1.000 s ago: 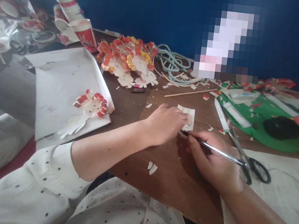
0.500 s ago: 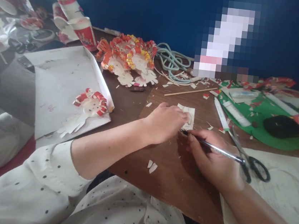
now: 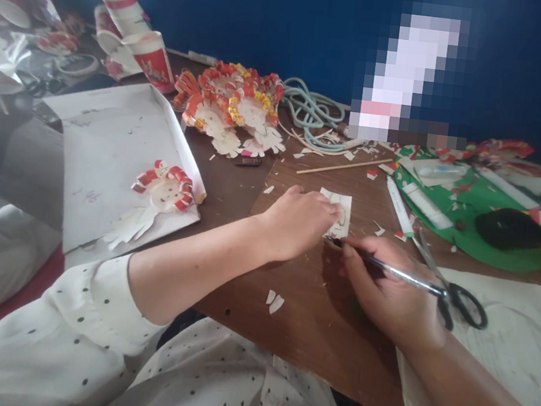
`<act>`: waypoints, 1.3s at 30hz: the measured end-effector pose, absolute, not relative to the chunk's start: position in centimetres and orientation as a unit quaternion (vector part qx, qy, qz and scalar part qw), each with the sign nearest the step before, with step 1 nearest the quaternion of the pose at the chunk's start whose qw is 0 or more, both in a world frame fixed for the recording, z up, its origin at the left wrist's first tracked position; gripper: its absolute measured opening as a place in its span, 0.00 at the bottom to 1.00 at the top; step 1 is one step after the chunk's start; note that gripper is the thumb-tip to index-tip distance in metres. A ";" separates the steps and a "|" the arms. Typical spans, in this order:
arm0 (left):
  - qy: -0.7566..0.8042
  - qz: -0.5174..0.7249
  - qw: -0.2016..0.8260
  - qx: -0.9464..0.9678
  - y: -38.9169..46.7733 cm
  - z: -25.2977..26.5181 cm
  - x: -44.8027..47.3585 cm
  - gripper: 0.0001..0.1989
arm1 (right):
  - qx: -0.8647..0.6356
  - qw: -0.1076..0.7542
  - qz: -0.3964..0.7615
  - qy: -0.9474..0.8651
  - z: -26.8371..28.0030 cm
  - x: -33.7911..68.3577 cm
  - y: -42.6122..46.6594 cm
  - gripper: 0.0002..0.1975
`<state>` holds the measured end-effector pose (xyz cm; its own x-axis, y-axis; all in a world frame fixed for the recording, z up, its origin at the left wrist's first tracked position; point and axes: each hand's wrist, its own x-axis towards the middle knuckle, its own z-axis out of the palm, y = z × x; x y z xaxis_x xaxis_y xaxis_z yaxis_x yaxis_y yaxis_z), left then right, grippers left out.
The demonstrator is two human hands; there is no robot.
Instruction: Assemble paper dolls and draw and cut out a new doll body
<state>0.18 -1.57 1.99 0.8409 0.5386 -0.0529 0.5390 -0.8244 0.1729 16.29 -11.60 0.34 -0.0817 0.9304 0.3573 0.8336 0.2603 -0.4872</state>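
A small white piece of paper (image 3: 345, 206) with drawn lines lies on the brown table. My left hand (image 3: 301, 221) rests flat across its left part, fingers stretched out, and covers some of it. Between the fingers of my right hand (image 3: 388, 285) is a pen (image 3: 402, 274) with a clear barrel and a dark tip end. The tip is at the paper's lower edge, close to my left fingertips; whether it touches cannot be made out. Scissors (image 3: 468, 306) with black handles lie beside my right hand, partly hidden by it.
A white box lid (image 3: 104, 145) holds one red-and-white paper-cup figure (image 3: 167, 191). More such figures (image 3: 235, 104) are heaped behind, near a pale blue cable (image 3: 311, 106). Glue tubes (image 3: 400, 205) lie by a green sheet (image 3: 503, 255). A thin stick (image 3: 345, 166) and paper scraps (image 3: 275, 301) are scattered around.
The pen and my right hand have shifted very slightly, the pen tip staying at the paper's lower edge. My left hand keeps its place on the paper.
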 end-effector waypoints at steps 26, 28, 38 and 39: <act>0.287 -0.011 0.096 0.953 -1.7 2.3 0.2 0.19 | -0.611 0.315 0.077 -0.723 0.2 16.2 -11.6 0.07; 0.284 -0.007 0.094 0.954 -1.6 2.2 0.2 0.19 | -0.612 0.314 0.074 -0.722 0.2 16.2 -11.6 0.06; 0.287 -0.007 0.099 0.953 -1.6 2.2 0.2 0.19 | -0.623 0.319 0.076 -0.710 0.2 16.4 -11.9 0.07; 0.288 -0.009 0.100 0.952 -1.6 2.3 0.2 0.19 | -0.625 0.319 0.078 -0.708 0.2 16.4 -12.0 0.07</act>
<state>0.23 -1.65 2.30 0.8345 0.5459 -0.0754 0.5496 -0.8146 0.1851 16.39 -12.00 0.18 -0.0160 0.9347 0.3550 0.8355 0.2076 -0.5089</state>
